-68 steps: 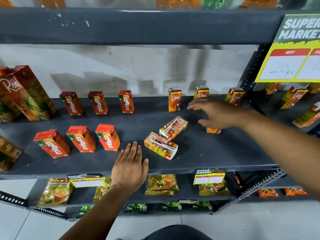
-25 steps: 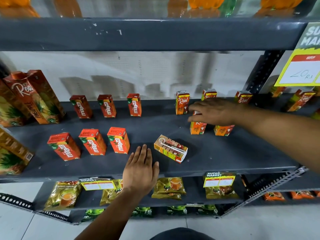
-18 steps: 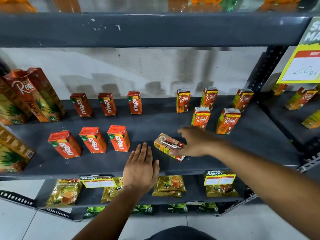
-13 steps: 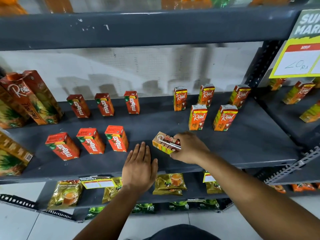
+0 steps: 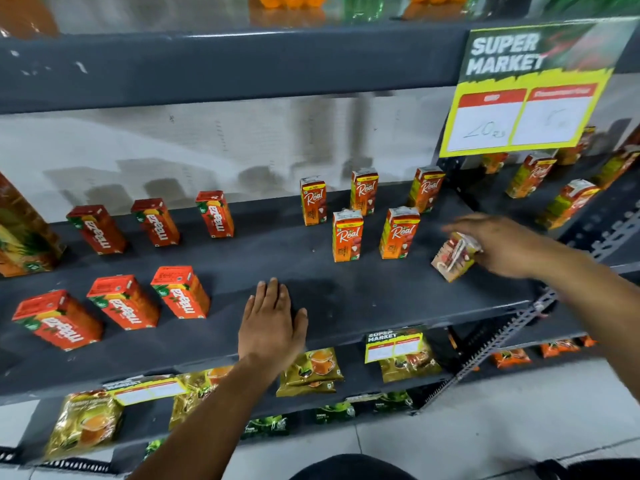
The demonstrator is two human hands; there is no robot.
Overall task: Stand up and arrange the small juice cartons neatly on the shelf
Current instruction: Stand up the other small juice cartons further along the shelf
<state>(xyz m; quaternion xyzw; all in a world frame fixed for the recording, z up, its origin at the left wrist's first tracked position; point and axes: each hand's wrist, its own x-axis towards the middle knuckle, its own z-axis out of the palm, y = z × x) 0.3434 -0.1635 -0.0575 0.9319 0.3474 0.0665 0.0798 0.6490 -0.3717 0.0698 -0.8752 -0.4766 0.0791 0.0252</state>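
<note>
Right hand (image 5: 502,245) is gripping a tilted juice carton (image 5: 453,257) just right of the two front upright cartons (image 5: 399,232); left hand (image 5: 272,323) is lying open and flat on the shelf (image 5: 363,296).

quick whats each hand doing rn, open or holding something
Left hand: open, flat on the shelf, holding nothing.
Right hand: closed on a small juice carton, held tilted at the right end of the front row.

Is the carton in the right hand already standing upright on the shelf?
No. The carton is tilted in the right hand, not yet stood beside the upright Real cartons.
</note>
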